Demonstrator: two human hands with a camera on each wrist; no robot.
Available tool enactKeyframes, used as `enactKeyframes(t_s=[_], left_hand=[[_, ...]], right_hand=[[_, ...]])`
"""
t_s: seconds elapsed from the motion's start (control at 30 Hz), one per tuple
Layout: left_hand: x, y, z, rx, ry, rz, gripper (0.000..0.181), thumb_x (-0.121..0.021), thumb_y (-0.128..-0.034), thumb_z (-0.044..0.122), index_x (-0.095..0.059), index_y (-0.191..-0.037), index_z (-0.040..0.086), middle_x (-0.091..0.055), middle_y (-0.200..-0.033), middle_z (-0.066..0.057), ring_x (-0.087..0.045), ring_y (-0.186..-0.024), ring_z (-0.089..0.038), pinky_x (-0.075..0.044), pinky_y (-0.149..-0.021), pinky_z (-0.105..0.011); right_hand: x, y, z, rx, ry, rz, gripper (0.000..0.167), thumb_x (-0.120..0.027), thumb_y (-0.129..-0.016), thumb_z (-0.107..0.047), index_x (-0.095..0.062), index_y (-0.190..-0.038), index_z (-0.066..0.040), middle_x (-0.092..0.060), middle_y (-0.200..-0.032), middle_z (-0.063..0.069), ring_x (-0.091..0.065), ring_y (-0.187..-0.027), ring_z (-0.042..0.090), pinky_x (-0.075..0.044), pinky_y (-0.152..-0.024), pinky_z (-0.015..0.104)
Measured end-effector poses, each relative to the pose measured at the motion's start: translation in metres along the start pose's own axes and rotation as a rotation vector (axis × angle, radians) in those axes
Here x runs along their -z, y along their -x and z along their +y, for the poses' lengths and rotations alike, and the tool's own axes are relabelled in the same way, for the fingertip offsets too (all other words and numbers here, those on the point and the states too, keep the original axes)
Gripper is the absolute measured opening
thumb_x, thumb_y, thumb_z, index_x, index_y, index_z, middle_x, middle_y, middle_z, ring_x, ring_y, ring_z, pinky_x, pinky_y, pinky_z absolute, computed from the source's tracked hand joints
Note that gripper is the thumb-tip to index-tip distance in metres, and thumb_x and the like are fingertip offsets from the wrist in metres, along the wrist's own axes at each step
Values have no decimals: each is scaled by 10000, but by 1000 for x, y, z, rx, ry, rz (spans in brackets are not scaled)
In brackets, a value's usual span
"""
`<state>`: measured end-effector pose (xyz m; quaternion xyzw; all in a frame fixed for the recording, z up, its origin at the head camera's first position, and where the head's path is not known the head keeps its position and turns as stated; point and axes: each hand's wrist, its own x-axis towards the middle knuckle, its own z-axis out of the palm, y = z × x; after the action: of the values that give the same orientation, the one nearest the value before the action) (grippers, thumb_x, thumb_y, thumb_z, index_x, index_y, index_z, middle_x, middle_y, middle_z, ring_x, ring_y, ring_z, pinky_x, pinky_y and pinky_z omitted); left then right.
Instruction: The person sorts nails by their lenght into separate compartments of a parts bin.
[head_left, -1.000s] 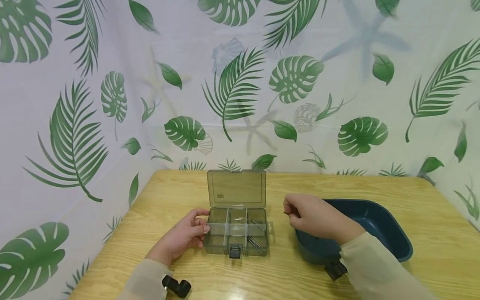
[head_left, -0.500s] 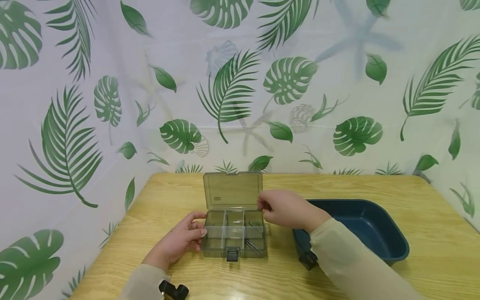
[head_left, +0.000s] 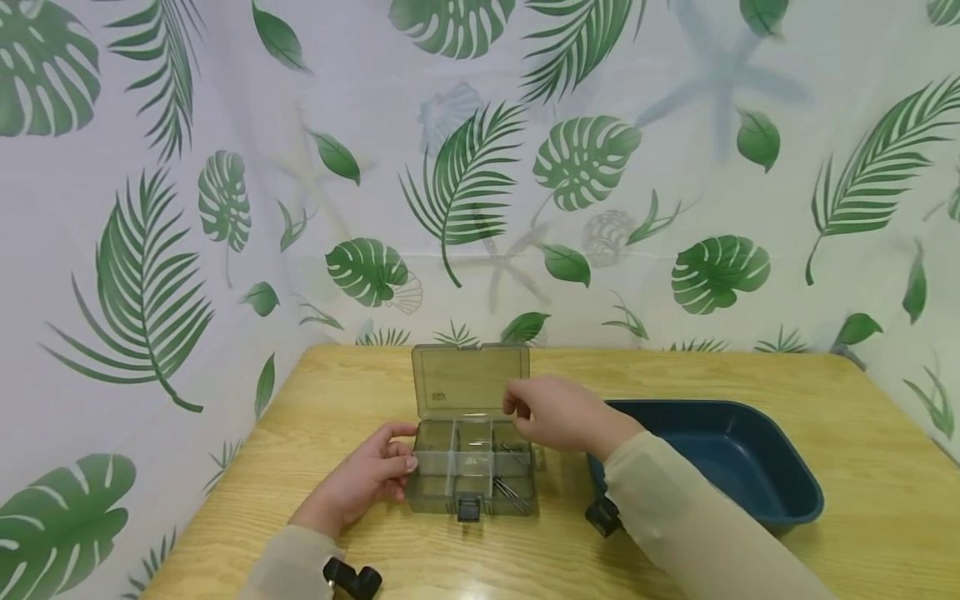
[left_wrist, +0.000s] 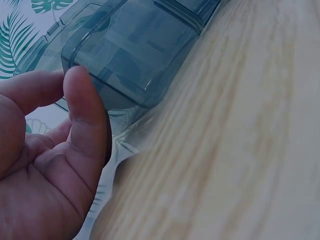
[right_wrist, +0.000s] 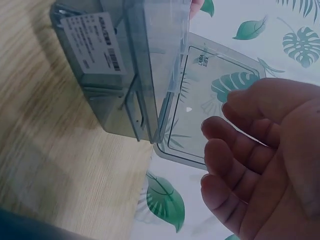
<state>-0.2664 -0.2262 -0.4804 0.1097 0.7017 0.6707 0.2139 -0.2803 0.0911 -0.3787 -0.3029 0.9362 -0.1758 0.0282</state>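
Observation:
A smoky see-through compartment box [head_left: 472, 483] stands on the table, lid [head_left: 465, 379] raised. Slim metal pieces like screws or nails [head_left: 511, 493] lie in its front right compartment. Another slim piece [head_left: 508, 450] is in the back right one. My left hand [head_left: 367, 475] touches the box's left side with thumb and index finger relaxed. My right hand [head_left: 558, 410] hovers over the back right compartment, in front of the lid. Its fingers [right_wrist: 218, 152] are curled, with thumb and index tips close together. Whether something small is between them is hidden.
A dark blue basin [head_left: 802, 500] stands to the right, partly behind my right forearm. Black wrist mounts [head_left: 352, 577] sit on both sleeves. Leaf-patterned cloth [head_left: 480, 167] hangs behind the wooden table [head_left: 465, 558].
My right hand has moved left from beside the basin to over the box. A small dark thing showed at its fingertips one second ago. My left hand has stayed at the box.

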Motion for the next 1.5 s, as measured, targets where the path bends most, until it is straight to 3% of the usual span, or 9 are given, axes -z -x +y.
enactKeyframes(t_s=[0.33, 0.7, 1.1, 1.3, 1.5], left_hand=[[3, 4, -5, 17, 4, 16, 541, -586, -1022, 85, -320, -1491, 59, -503, -944, -57, -491, -732, -173, -520, -616, -300], [2, 4, -2, 14, 4, 7, 552, -595, -1029, 119, -315, -1503, 76, -508, -941, -54, -497, -729, -170, -527, -618, -295], [0, -1, -2, -2, 3, -6, 549, -585, -1032, 111, -313, -1506, 69, -507, -939, -59, -497, -727, -173, -529, -620, -303], [-1, -1, -3, -1, 6, -8, 548, -584, -1029, 104, -312, -1503, 66, -505, -946, -59, -497, -731, -177, -528, -624, -306], [-1, 0, -3, 0, 9, -2, 563, -598, -1025, 120, -312, -1507, 68, -507, -943, -58, -499, -731, -178, -528, -626, -308]], right_hand=[[-4, 15, 11, -12, -18, -6, 132, -662, -960, -159, -682, -1090, -140, -623, -966, -85, -612, -893, 154, -524, -800, 381], [11, 42, 30, -50, -35, 4, 132, -653, -989, -208, -659, -1121, -202, -609, -997, -90, -579, -860, 84, -511, -760, 365], [19, 72, 57, -80, -86, -8, 183, -644, -993, -199, -656, -1173, -169, -591, -925, -98, -557, -789, 78, -501, -727, 361], [21, 87, 72, -145, -99, -40, 260, -679, -987, -236, -645, -1233, -160, -595, -1010, -65, -565, -878, 113, -499, -746, 379], [17, 97, 84, -200, -80, -79, 370, -706, -969, -238, -627, -1319, -145, -601, -1247, 28, -602, -1103, 233, -522, -863, 456]])
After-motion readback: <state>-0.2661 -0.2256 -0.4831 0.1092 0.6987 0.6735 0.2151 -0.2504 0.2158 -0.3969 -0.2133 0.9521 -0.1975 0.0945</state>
